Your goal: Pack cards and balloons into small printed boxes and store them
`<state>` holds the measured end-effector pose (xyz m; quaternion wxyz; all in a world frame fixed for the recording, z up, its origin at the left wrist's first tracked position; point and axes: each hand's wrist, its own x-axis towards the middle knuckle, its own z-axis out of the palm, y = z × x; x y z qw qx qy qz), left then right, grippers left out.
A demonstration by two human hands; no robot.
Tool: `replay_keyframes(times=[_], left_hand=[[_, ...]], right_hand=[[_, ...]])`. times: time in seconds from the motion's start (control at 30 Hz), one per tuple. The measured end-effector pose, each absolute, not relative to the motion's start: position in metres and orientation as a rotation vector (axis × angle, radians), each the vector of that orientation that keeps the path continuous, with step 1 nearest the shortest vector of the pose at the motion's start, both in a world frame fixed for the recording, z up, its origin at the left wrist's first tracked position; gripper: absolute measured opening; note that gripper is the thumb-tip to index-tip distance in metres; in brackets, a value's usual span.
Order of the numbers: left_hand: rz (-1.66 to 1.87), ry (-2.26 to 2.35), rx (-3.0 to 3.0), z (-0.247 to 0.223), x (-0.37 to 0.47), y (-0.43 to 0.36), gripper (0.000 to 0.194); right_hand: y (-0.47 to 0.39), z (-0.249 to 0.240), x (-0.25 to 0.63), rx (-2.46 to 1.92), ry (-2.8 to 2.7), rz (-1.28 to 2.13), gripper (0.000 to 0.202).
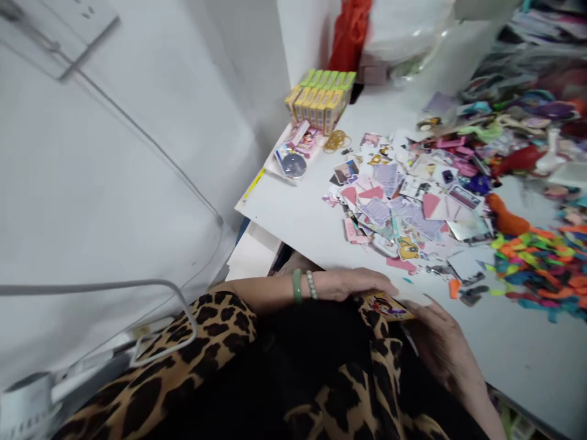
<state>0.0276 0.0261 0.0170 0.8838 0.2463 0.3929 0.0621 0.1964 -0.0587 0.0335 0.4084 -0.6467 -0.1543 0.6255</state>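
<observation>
Close to my body, at the table's front edge, I hold a flat yellow piece with a cartoon print (389, 306); whether it is a thin box or a card I cannot tell. My left hand (360, 282), with a green bangle and a beaded bracelet at its wrist, grips its left side, fingers partly hidden. Around the right end of the piece curls my right hand (440, 333). A pale edge shows beside the right fingers, its kind unclear. Just beyond the hands lies a loose pile of printed paper cutouts and stickers (389, 201).
Yellow-green small boxes (318, 101) stand in rows at the table's back left, near rubber bands (337, 141) and a roll of tape (293, 165). Bright balloon-like pieces (545, 263) heap at right. A white wall (137, 153) and grey cable (151, 282) are left.
</observation>
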Motion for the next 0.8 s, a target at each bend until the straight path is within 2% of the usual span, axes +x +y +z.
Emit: replay_keyframes(times=[0.03,0.13,0.3,0.43,0.53,0.7,0.8], left_hand=[[0.126,0.839,0.577,0.017,0.030,0.025,0.006],[0.170,0.931,0.831,0.018,0.033,0.028,0.017],[0.378,0.869,1.005,0.020,0.022,0.042,0.006],[0.338,0.790,1.103,0.015,0.010,0.053,0.022],[0.282,0.767,1.166,0.013,0.008,0.057,0.031],[0.290,0.825,1.288,0.026,0.011,0.055,0.028],[0.284,0.847,1.344,0.031,0.014,0.056,0.023]], right_hand=[[-0.061,0.031,0.198,-1.671,-0.436,1.547,0.030],[-0.068,0.023,0.207,-1.795,-0.786,1.299,0.031],[-0.065,0.016,0.220,-1.702,-1.278,0.988,0.031],[-0.053,0.021,0.220,-1.618,-1.578,0.959,0.034],[-0.043,0.027,0.215,-1.646,-1.486,0.967,0.032],[-0.032,0.035,0.204,-1.696,-1.005,1.291,0.025],[-0.030,0.034,0.201,-1.678,-0.828,1.353,0.023]])
